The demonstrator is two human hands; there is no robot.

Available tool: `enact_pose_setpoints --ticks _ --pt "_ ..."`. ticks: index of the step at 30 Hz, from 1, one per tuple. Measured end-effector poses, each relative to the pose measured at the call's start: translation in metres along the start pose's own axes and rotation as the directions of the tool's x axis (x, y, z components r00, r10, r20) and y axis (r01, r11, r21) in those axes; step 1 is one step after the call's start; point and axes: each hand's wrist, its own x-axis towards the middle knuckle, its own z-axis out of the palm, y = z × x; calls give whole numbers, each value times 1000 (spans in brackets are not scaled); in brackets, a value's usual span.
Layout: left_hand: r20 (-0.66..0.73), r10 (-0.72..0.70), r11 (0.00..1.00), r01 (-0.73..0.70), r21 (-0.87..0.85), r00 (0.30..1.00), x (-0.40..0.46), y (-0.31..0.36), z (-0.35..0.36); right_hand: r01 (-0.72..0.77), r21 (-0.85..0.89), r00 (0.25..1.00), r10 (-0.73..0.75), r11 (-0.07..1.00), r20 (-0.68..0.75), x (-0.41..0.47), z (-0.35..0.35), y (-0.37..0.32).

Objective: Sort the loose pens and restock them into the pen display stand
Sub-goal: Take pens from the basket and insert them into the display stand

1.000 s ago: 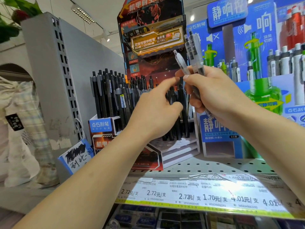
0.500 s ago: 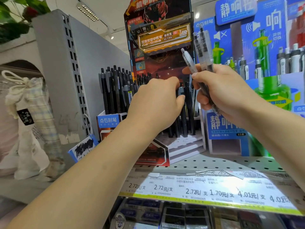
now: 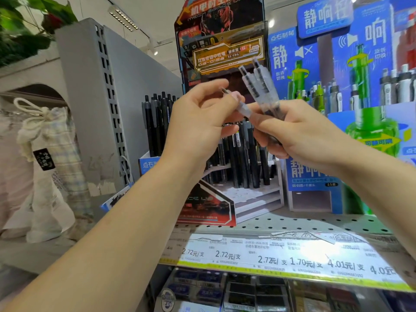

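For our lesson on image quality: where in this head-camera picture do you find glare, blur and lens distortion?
Head view: glare whitens the price label strip near its middle; the frosted pens in the right hand are motion-blurred, as is the one the left hand pinches; wide-angle distortion bows the shelf edge and tilts the pen display stand.

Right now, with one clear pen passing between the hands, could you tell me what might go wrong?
1. The left hand pinches the clear pen only near its top, so it may slip during the handover.
2. The right hand holds two more clear pens loosely fanned; one could drop.
3. The black pens stand crowded just below, so a falling pen could knock them.
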Motion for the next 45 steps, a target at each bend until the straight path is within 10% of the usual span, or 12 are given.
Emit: enact_pose_setpoints --ticks 12,21,34,39,45 --pt "-406 361 932 -312 183 839 4 -6 -41 -71 164 968 108 984 -228 5 -1 1" --pt "89 615 493 -470 732 784 -13 -29 -34 -59 147 983 84 987 -164 5 1 2" --pt "209 244 423 -297 856 947 -11 -22 -17 -39 118 990 54 992 -130 6 0 6" --pt "139 122 612 -185 769 983 -5 -14 -23 -38 119 992 52 992 -113 5 -1 6" --pt "162 117 583 -200 788 980 -8 -13 -23 -50 122 990 65 991 -125 5 -1 5"
